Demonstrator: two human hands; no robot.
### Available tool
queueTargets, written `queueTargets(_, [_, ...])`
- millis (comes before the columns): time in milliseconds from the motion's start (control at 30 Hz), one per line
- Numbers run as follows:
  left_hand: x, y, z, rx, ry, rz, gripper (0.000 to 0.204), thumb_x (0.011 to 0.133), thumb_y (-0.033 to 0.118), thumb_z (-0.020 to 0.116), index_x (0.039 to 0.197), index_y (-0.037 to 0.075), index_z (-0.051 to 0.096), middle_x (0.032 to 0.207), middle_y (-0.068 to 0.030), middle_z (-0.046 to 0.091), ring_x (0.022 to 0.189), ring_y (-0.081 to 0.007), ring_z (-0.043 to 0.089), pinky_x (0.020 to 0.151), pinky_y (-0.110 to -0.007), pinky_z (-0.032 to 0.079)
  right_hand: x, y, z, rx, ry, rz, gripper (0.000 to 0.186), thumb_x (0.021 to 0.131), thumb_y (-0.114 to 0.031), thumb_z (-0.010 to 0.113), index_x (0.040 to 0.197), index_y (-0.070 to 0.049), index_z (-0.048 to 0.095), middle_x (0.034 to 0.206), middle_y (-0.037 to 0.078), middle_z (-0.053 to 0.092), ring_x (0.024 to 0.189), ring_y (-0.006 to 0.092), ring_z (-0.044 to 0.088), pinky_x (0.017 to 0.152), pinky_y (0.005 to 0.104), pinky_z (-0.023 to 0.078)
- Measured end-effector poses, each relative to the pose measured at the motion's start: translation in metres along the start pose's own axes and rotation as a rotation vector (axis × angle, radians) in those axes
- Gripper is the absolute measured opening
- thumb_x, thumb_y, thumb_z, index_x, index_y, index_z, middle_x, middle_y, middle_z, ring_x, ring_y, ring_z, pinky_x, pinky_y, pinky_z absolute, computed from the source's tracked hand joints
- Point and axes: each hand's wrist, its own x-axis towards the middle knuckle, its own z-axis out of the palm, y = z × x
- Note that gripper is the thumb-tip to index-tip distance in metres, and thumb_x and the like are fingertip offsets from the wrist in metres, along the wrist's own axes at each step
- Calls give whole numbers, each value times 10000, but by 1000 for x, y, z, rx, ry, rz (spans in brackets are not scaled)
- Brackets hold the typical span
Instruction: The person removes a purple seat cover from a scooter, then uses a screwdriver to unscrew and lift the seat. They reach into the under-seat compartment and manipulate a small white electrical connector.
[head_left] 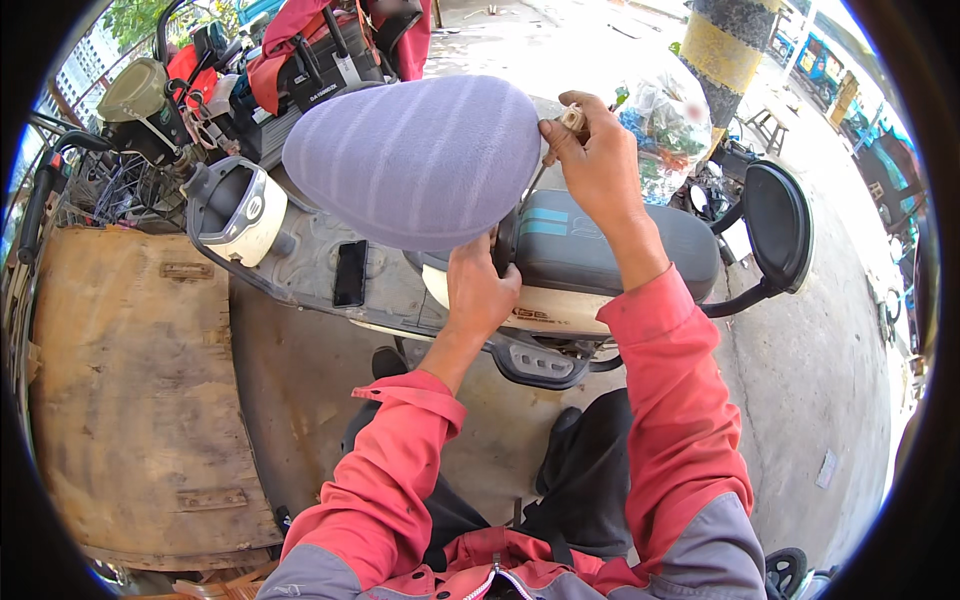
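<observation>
Cushion [415, 160], one, lavender, left of one dark scooter seat [625, 255]; right hand [600, 165] pinches one tan piece [573, 118], partly hidden; left hand [480, 292], at the cushion's near edge, partly covered: I cannot tell its grip

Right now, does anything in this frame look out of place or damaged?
A black phone lies loose on the grey footboard, below the purple striped cushion in the picture; it looks odd there, with nothing visibly securing it. The wooden board at left looks stained and scuffed.

White lettering [327, 92] on black box [368, 70], scooter badge [254, 208]
</observation>
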Motion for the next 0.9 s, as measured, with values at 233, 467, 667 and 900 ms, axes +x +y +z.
queueTargets(233, [-3, 2, -4, -85, -15, -109, 517, 733, 73, 704, 1226, -66, 630, 1124, -237, 659, 1082, -388, 638, 979, -436, 487, 3, 5, 15, -247, 198, -243, 398, 944, -239, 720, 1224, 40, 680, 845, 190, 708, 702, 310, 688, 683, 400, 544])
queueTargets(467, [-5, -2, -9, -200, -61, -173, 533, 747, 73, 730, 1248, -75, 624, 1190, -235, 651, 1135, -356, 647, 1006, -399, 485, 6, -4, 17, -183, 174, -147, 338, 911, -208, 726, 1142, 39, 725, 871, 220, 724, 760, 361, 698, 723, 411, 544])
queueTargets(667, [-6, 0, -7, -246, -77, -180, 525, 752, 55, 734, 1250, -68, 625, 1193, -222, 647, 1119, -333, 652, 1004, -387, 485, 14, 3, 9, -13, 59, -124, 305, 942, -115, 669, 1205, 37, 700, 867, 196, 736, 713, 257, 696, 704, 356, 547])
queueTargets(900, [-7, -10, -4, -278, -66, -200, 522, 751, 45, 738, 1249, -66, 627, 1195, -209, 643, 1092, -306, 659, 986, -370, 494, 7, -6, 11, 43, 73, -72, 314, 963, -113, 649, 1233, 41, 689, 815, 182, 719, 625, 194, 677, 634, 332, 539])
